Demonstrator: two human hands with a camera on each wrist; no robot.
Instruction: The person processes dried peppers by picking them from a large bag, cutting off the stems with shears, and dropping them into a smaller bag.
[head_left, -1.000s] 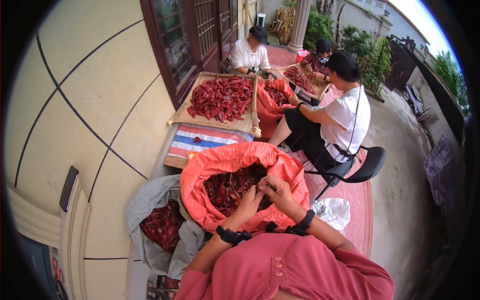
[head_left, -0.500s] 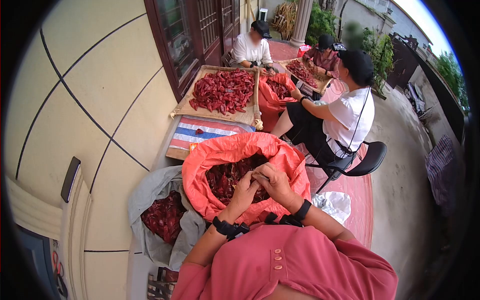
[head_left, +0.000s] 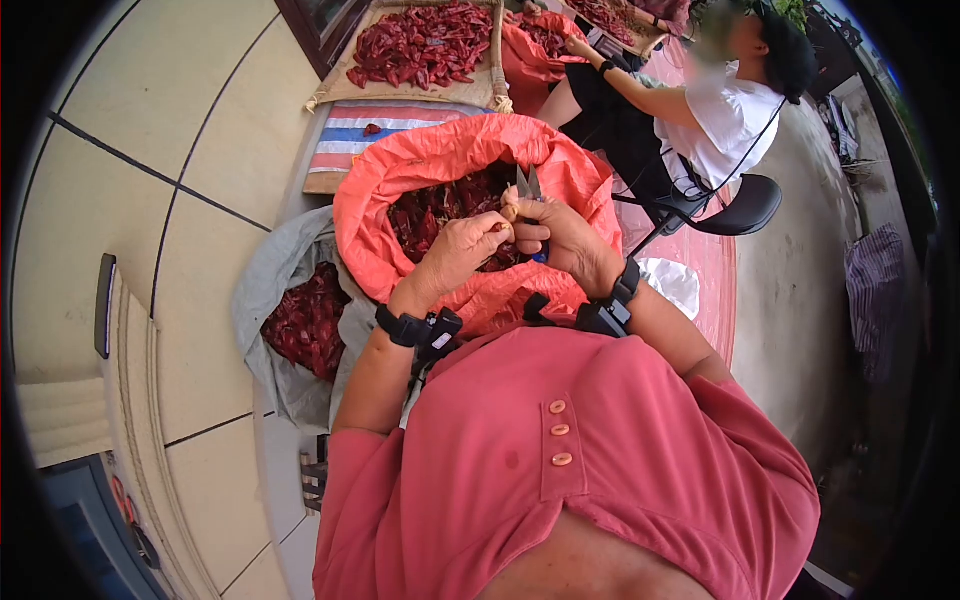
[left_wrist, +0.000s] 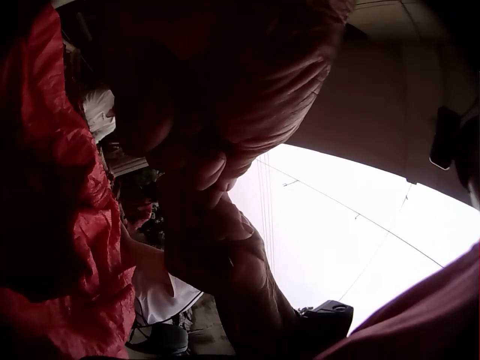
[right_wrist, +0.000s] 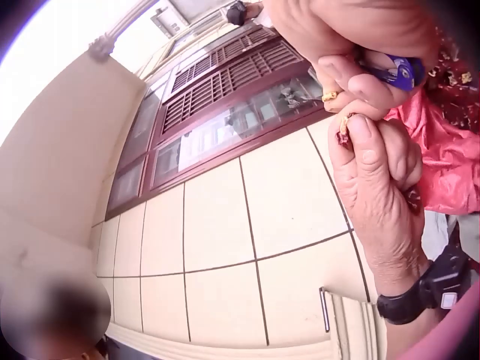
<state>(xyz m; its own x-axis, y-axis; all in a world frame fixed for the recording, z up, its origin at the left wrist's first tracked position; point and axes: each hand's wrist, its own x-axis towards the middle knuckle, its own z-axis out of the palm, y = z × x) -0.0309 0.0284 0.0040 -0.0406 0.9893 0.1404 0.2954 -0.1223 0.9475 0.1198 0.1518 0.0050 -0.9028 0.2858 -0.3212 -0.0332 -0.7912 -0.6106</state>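
Cream tiled wall beside an orange plastic sack (head_left: 420, 165) of dried red chillies (head_left: 440, 210); above it, the right hand (head_left: 560, 235) grips blue-handled scissors (head_left: 528, 185), the left hand (head_left: 455, 250) pinches a chilli.

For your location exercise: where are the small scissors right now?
In the head view, the scissors are in the right hand, blades up, over the orange sack of dried chillies, beside the left hand.

Cream tiled wall (head_left: 150, 130) with dark grout lines to my left, dark red wooden door and window grilles (right_wrist: 225, 112) above it, grey concrete yard floor (head_left: 790, 300) on my right, black chair (head_left: 735, 205) ahead, flat daylight, pale overcast sky
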